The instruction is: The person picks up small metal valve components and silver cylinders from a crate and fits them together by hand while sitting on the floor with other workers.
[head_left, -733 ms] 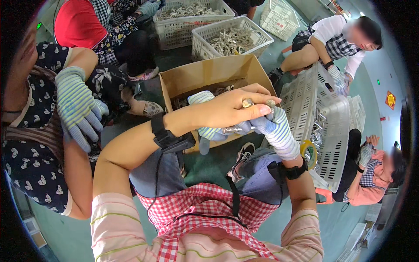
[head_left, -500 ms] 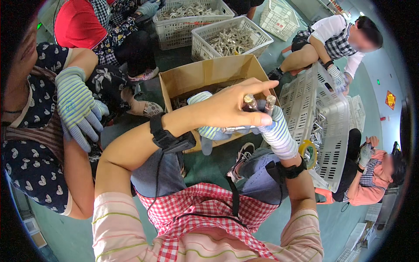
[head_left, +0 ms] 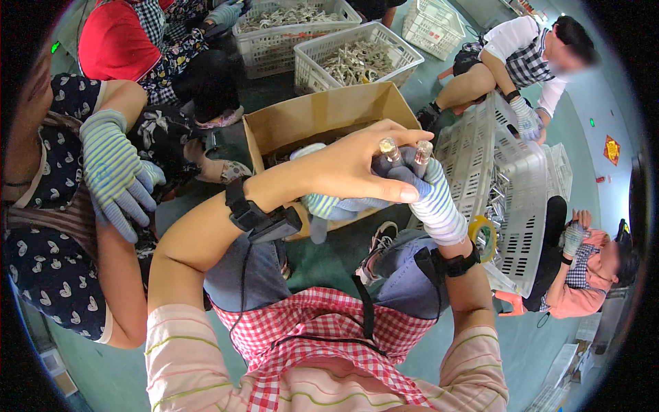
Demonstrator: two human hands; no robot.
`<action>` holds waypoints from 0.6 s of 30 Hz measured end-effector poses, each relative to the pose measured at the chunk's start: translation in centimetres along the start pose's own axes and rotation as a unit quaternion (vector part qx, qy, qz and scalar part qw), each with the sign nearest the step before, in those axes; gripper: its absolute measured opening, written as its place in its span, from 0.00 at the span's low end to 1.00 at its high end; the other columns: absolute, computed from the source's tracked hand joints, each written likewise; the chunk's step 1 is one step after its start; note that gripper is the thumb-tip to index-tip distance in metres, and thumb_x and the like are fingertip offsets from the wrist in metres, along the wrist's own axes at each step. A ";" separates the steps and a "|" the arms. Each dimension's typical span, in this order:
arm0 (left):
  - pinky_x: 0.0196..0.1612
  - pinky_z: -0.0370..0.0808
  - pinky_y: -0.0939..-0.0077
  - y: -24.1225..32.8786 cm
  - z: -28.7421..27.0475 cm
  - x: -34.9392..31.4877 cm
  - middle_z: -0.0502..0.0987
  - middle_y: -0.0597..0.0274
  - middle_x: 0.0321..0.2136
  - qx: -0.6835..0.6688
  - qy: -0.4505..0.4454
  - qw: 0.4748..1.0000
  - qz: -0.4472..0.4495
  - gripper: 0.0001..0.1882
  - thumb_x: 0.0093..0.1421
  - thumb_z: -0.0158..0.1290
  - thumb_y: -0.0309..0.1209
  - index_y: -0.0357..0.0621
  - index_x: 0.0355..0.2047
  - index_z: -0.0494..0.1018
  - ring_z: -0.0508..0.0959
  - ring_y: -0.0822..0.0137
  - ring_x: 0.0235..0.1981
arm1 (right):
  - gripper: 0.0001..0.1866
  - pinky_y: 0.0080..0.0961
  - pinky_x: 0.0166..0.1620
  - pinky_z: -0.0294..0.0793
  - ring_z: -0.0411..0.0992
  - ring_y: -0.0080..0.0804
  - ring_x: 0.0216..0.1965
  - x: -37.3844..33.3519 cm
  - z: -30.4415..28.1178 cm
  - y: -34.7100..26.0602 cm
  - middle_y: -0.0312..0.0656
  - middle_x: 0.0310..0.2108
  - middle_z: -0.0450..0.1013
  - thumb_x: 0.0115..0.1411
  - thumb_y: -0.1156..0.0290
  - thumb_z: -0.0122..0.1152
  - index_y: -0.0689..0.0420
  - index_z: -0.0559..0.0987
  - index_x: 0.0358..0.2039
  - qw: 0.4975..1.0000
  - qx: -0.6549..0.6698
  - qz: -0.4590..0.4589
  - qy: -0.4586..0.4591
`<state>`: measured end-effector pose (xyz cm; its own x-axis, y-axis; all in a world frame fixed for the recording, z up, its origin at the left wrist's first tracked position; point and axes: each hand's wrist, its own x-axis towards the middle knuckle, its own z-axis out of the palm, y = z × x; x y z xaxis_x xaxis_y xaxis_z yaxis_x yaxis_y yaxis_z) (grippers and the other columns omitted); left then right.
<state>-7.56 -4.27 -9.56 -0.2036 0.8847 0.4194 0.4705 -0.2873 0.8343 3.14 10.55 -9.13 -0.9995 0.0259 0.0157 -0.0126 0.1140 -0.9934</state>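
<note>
My bare left hand [head_left: 343, 165] reaches across over the cardboard box. Its thumb and forefinger are spread apart around two short shiny tips [head_left: 388, 150], which stand up at the fingers of my right hand; I cannot make out what they are. My right hand [head_left: 436, 206] wears a striped glove with grey fingers, and its fingers are curled. A second striped glove [head_left: 319, 206] hangs below my left hand, its grey end meeting my right hand's fingers, which seem to grip it. My left hand hides part of this contact.
The open cardboard box [head_left: 329, 108] stands before my knees. White crates [head_left: 343, 79] of metal parts are behind it. A tall white crate [head_left: 522, 226] stands right, with a yellow tape roll [head_left: 482, 239] at its near side. A gloved co-worker's hand [head_left: 117, 165] is at left.
My hands have stayed together and shifted slightly left and up in the picture. The shiny tips are turned a little, and the view has moved slightly.
</note>
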 end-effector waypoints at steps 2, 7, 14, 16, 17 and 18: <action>0.54 0.58 0.69 0.2 -0.2 0.1 0.62 0.54 0.48 0.003 -0.004 1.000 0.001 0.38 0.54 0.47 0.56 0.41 0.56 0.58 0.63 0.61 0.51 | 0.16 0.21 0.44 0.67 0.69 0.22 0.37 0.1 -0.1 -0.5 0.34 0.36 0.72 0.55 0.66 0.57 0.58 0.74 0.44 0.999 0.010 0.032 -0.028; 0.48 0.63 0.72 -0.9 -0.1 0.0 0.66 0.56 0.46 -0.117 -0.023 0.993 0.010 0.35 0.61 0.30 0.57 0.39 0.52 0.64 0.67 0.62 0.44 | 0.21 0.17 0.33 0.67 0.68 0.18 0.31 -0.1 0.4 0.1 0.32 0.33 0.71 0.53 0.59 0.59 0.57 0.72 0.45 0.999 0.029 -0.006 -0.023; 0.36 0.61 0.83 0.2 -1.0 0.2 0.66 0.63 0.47 -0.157 -0.010 0.985 -0.071 0.41 0.61 0.17 0.58 0.37 0.52 0.64 0.65 0.72 0.33 | 0.27 0.15 0.33 0.66 0.68 0.19 0.32 -0.8 0.1 0.0 0.32 0.31 0.71 0.48 0.51 0.62 0.57 0.73 0.42 0.978 0.159 0.077 -0.110; 0.29 0.58 0.84 0.3 -0.8 -0.1 0.66 0.64 0.46 -0.152 -0.003 0.982 -0.110 0.38 0.61 0.21 0.58 0.39 0.52 0.64 0.61 0.76 0.25 | 0.27 0.16 0.37 0.67 0.68 0.21 0.34 -1.2 0.7 -0.6 0.35 0.31 0.72 0.48 0.50 0.62 0.58 0.73 0.42 0.968 0.181 0.130 -0.118; 0.28 0.58 0.84 0.3 -0.6 0.2 0.65 0.64 0.46 -0.121 0.004 0.992 -0.046 0.38 0.61 0.24 0.59 0.39 0.53 0.64 0.60 0.77 0.24 | 0.27 0.17 0.36 0.67 0.69 0.22 0.34 -0.9 0.4 0.6 0.35 0.31 0.71 0.48 0.52 0.62 0.58 0.73 0.42 0.966 0.169 0.120 -0.152; 0.27 0.57 0.84 0.3 -0.3 0.4 0.65 0.64 0.45 -0.089 0.010 0.996 0.019 0.38 0.60 0.27 0.60 0.40 0.53 0.63 0.59 0.78 0.23 | 0.27 0.17 0.36 0.67 0.69 0.22 0.34 -0.9 0.3 0.4 0.35 0.31 0.71 0.48 0.52 0.62 0.58 0.73 0.42 0.967 0.169 0.121 -0.150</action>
<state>-7.78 -4.13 -9.08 -0.2070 0.8645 0.4580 0.3192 -0.3828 0.8669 3.99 10.31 -9.60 -0.9370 -0.2833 -0.2043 0.2639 -0.1910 -0.9455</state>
